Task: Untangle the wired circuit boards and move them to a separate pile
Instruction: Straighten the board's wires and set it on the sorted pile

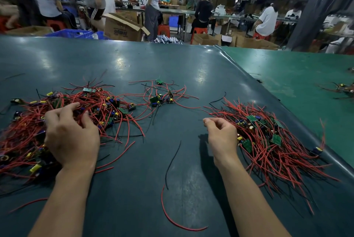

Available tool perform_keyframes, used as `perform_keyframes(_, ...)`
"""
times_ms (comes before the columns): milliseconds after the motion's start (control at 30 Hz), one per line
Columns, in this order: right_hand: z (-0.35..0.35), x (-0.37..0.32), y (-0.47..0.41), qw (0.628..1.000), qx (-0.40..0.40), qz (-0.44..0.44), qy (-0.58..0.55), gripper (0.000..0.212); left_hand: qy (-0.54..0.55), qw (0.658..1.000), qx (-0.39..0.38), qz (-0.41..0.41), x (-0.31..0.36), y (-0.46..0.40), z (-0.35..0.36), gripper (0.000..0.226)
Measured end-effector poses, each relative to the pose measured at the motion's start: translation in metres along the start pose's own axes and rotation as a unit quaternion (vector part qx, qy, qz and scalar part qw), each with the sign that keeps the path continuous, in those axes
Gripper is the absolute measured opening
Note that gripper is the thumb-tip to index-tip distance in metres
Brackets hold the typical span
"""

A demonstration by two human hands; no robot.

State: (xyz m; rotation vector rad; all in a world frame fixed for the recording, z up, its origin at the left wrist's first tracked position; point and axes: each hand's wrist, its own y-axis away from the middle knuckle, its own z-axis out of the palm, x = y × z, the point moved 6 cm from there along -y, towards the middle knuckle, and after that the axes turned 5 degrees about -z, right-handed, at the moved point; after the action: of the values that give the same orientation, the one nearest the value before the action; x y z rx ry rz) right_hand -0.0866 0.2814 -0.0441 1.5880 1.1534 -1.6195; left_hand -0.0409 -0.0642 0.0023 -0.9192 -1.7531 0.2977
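Dark teal matting covers the counter (172, 64), whose right edge runs as a raised seam from 12 o'clock down to 4 o'clock, with a brighter green counter (298, 75) beyond it. Bare matting lies open along the far side and down the middle between the forearms.

Largest of the task's things is the tangled pile of wired circuit boards (57, 121) at 9 o'clock, red and black leads knotted over green boards and yellow capacitors, spilling off the left edge of view. At 3 o'clock sits the separate pile (272, 140), its leads fanning toward the seam. A small cluster of boards (160, 99) lies at 12 o'clock, apart from both.

Left hand (70, 135) rests on the tangled pile, fingers curled into the wires; what exactly they grip I cannot tell. Right hand (222, 135) hangs at the separate pile's left edge, fingers loosely curled, thumb and forefinger together, nothing visibly held.

One loose black wire (172, 162) and one loose red wire (172, 219) lie at 6 o'clock.
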Motion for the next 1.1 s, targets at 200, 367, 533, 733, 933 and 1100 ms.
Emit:
perform_keyframes(200,0.005,-0.001,0.003,1.0,-0.008,0.0,0.008,0.012,0.082,0.988,0.021,0.13,0.027,0.012,-0.003,0.024)
perform_keyframes(367,0.015,-0.011,0.013,0.997,-0.067,0.0,-0.031,0.011,0.137,0.935,0.038,0.325,0.065,0.044,-0.006,0.018)
perform_keyframes(533,0.057,-0.029,0.049,0.924,-0.348,-0.037,-0.151,0.051,0.182,0.884,-0.156,0.401,0.093,0.081,0.019,0.033)
perform_keyframes(733,0.06,-0.034,0.051,0.939,-0.317,-0.111,-0.068,0.04,0.257,0.856,-0.281,0.349,0.089,0.081,0.027,0.031)
perform_keyframes(933,0.053,-0.03,0.047,0.957,-0.276,-0.083,-0.021,0.01,0.13,0.943,-0.193,0.239,0.072,0.059,0.027,0.062)
perform_keyframes(1100,0.035,-0.026,0.031,0.959,-0.169,0.065,-0.218,0.011,0.025,0.999,-0.045,0.01,0.022,0.02,0.023,0.083)
